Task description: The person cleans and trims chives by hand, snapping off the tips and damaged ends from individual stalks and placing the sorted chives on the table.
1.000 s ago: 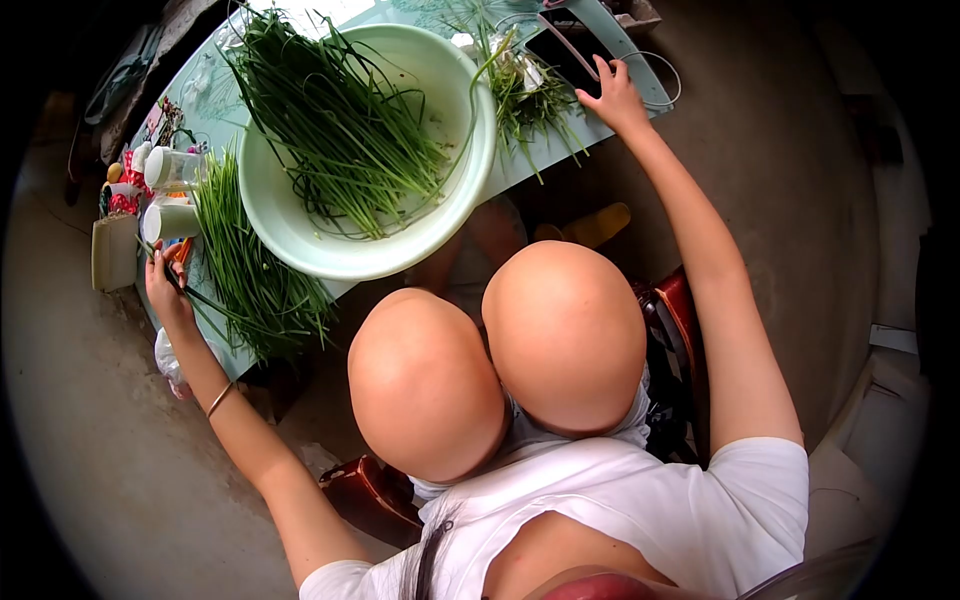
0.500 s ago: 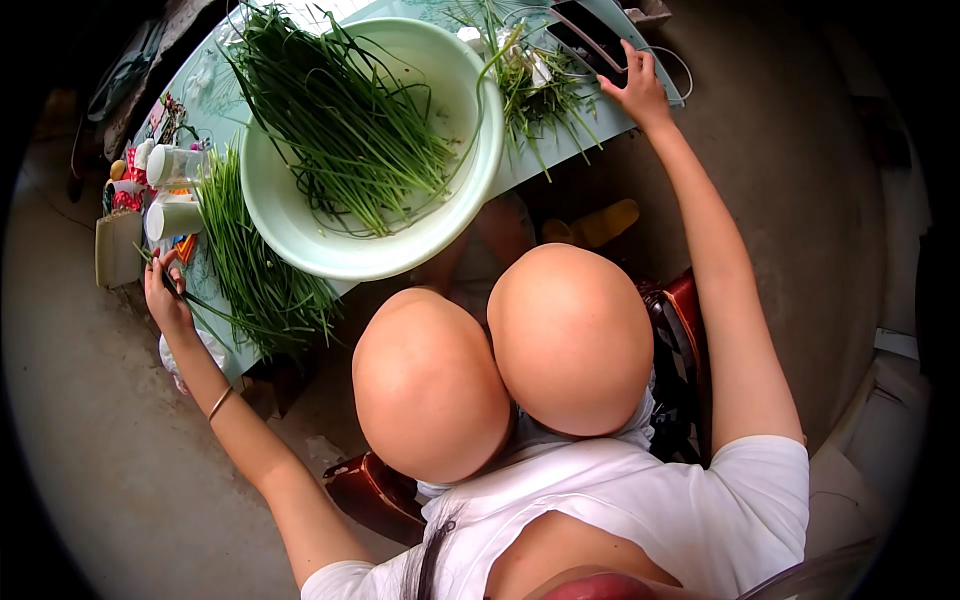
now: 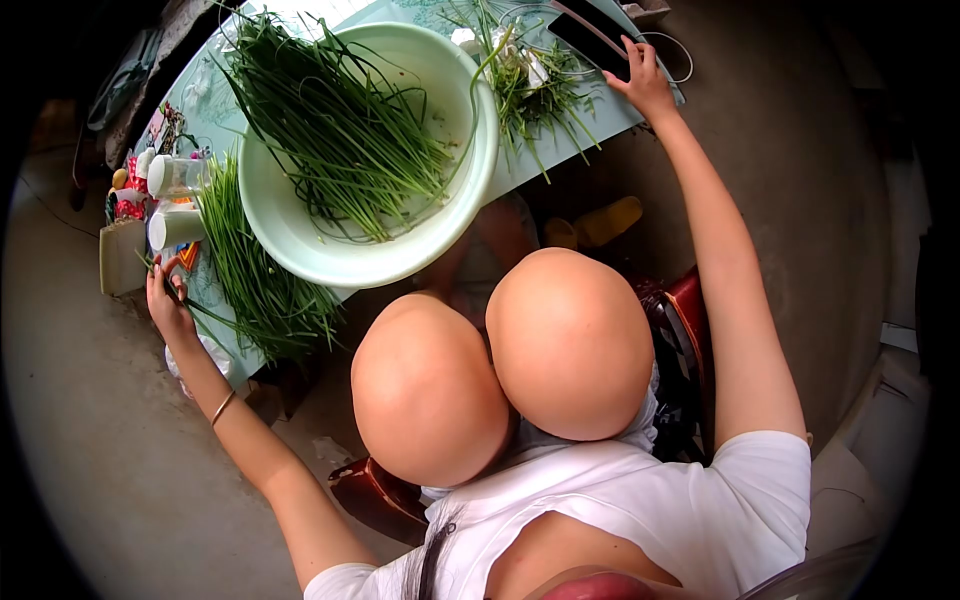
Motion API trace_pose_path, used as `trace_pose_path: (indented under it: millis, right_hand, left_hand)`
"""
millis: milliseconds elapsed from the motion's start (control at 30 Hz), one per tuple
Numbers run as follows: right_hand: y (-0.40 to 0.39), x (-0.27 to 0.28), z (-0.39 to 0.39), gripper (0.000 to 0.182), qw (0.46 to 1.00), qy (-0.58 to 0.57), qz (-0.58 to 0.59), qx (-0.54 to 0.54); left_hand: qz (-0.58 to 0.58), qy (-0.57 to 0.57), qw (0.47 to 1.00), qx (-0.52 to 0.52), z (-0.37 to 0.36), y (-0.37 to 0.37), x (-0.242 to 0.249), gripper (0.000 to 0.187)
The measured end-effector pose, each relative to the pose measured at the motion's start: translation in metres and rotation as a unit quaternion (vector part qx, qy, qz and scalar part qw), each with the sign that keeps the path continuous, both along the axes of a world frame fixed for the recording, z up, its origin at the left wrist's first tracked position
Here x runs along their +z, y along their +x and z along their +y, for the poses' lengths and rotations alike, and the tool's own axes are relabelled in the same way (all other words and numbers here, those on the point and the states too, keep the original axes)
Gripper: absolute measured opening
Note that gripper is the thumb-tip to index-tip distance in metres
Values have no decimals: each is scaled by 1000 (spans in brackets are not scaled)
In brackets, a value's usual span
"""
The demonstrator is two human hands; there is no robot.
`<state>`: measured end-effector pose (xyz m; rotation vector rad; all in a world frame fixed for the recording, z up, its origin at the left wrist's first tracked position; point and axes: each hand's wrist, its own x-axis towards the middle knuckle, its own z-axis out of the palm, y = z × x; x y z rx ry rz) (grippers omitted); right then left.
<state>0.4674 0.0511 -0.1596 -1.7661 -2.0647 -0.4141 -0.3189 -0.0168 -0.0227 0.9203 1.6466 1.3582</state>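
My left hand (image 3: 170,298) pinches a green stalk (image 3: 208,314); my right hand (image 3: 647,84), half-open, is at the phone (image 3: 590,42). Pushing could slide it off the worktop (image 3: 622,110).

The basin (image 3: 385,268) looks like smooth plastic with a soft sheen. Under it, the counter (image 3: 512,182) has a slick, glass-like top, bright with glare along its far edge. The chives (image 3: 345,140) are smooth and faintly shiny. At the counter's right corner, the phone (image 3: 590,42) shows a glossy screen. Near the left edge, the upper cup (image 3: 180,176) is clear plastic. The bangle (image 3: 223,407) is polished metal, the T-shirt (image 3: 560,485) matt cloth, the chair (image 3: 372,492) glossy and worn.
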Motion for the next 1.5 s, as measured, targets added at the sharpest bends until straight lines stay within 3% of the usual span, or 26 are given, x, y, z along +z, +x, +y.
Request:
trace_pose_path:
  millis: [200, 333, 400, 567, 633, 767, 800, 867, 1000, 1333, 1500]
  right_hand:
    - [6, -7, 12, 71, 999, 51, -3, 2]
    - [6, 5, 12, 67, 999, 16, -47, -21]
    - [12, 13, 20, 65, 992, 76, -90, -35]
    - [32, 0, 82, 70, 998, 1, 53, -27]
    - [25, 6, 96, 78, 975, -168, 145, -32]
    - [33, 0, 114, 84, 962, -230, 136, -50]
    - [30, 0, 107, 84, 962, -232, 136, -50]
    - [24, 4, 96, 87, 987, -109, 108, -38]
    - [4, 7, 63, 85, 995, -61, 83, -5]
    - [-7, -9, 54, 88, 985, -123, 115, -30]
    - [-10, -4, 61, 96, 982, -164, 54, -74]
  left_hand:
    - [26, -11, 1000, 10, 0, 4, 2, 28]
    - [10, 1, 1000, -1, 5, 2, -4, 28]
    - [7, -11, 1000, -3, 5, 4, -6, 28]
    - [8, -15, 1000, -5, 11, 13, -3, 29]
    - [5, -5, 1000, -21, 13, 10, -4, 29]
    - [10, -9, 1000, -11, 10, 10, -4, 29]
    - [10, -12, 1000, -11, 8, 8, -5, 29]
    - [-3, -6, 1000, -12, 9, 1, -7, 29]
    - [10, -15, 1000, 13, 3, 8, -6, 28]
    - [-28, 8, 1000, -9, 1, 11, -16, 25]
    - [-18, -4, 1000, 3, -5, 7, -16, 28]
